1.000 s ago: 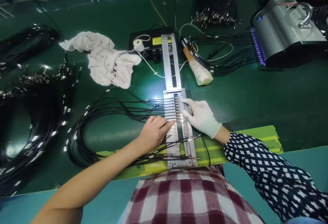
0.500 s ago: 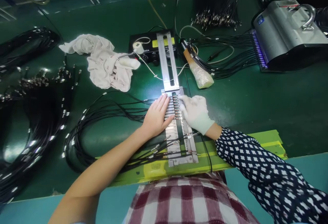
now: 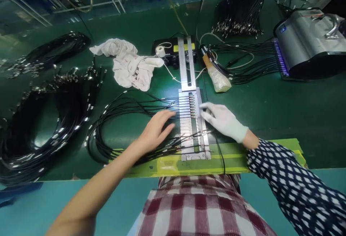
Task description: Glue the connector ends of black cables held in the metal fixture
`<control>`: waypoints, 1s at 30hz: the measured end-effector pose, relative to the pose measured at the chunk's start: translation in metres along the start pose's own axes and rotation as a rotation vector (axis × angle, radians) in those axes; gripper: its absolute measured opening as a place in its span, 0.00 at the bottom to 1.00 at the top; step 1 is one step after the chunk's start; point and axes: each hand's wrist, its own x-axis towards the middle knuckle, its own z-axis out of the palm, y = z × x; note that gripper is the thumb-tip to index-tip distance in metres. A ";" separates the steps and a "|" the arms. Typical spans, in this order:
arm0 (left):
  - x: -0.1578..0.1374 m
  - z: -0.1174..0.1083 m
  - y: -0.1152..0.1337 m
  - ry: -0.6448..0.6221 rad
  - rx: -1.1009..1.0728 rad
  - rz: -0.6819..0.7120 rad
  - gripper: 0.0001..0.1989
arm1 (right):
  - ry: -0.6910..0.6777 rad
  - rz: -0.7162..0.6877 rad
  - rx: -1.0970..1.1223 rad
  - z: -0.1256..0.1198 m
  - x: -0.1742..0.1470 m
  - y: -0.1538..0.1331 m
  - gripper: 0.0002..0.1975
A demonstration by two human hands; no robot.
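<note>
Cables (image 3: 127,105) are lined up in the metal holder (image 3: 186,124). The left hand (image 3: 153,129) has been moved off to its left, fingers loose, so they seem let go. The right hand (image 3: 224,120) is curled by its right edge; its grip cannot be told.

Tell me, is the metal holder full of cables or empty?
Partly full: black cables lie side by side across the upper part of the metal holder, while bare metal shows just below them.
</note>
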 end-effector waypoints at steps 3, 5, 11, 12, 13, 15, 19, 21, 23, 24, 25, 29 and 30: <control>-0.074 -0.003 0.004 0.003 0.215 -0.107 0.17 | -0.086 -0.071 0.101 -0.002 -0.043 0.000 0.15; -0.110 -0.002 -0.006 0.097 0.374 -0.166 0.13 | -0.062 -0.098 0.106 0.005 -0.064 -0.004 0.12; -0.110 -0.035 -0.084 0.012 0.504 0.009 0.11 | -0.008 -0.216 0.060 0.032 -0.063 -0.037 0.08; -0.102 -0.044 -0.095 -0.033 0.500 0.041 0.12 | -0.031 -0.246 0.040 0.034 -0.059 -0.041 0.08; -0.094 -0.051 -0.101 -0.076 0.490 0.065 0.13 | -0.047 -0.264 0.020 0.035 -0.055 -0.044 0.08; -0.079 -0.056 -0.102 -0.160 0.439 0.077 0.12 | -0.036 -0.237 0.003 0.032 -0.049 -0.044 0.12; -0.052 -0.040 -0.067 -0.281 0.171 0.050 0.09 | 0.065 -0.075 0.097 0.018 -0.045 -0.028 0.14; -0.040 -0.031 -0.049 -0.352 0.038 0.053 0.08 | 0.099 -0.037 0.139 0.012 -0.042 -0.019 0.12; -0.032 -0.029 -0.037 -0.378 -0.049 0.030 0.08 | 0.125 -0.017 0.164 0.009 -0.037 -0.012 0.11; -0.031 -0.029 -0.034 -0.358 -0.078 0.005 0.08 | 0.137 -0.009 0.171 0.008 -0.034 -0.009 0.11; -0.030 -0.031 -0.033 -0.312 -0.100 -0.020 0.07 | 0.147 -0.003 0.176 0.007 -0.031 -0.006 0.11; -0.038 -0.030 -0.035 -0.019 -0.102 -0.096 0.03 | 0.177 0.029 0.225 0.007 -0.020 0.004 0.11; -0.039 -0.028 -0.035 0.022 -0.086 -0.118 0.03 | 0.177 0.038 0.243 0.008 -0.018 0.006 0.10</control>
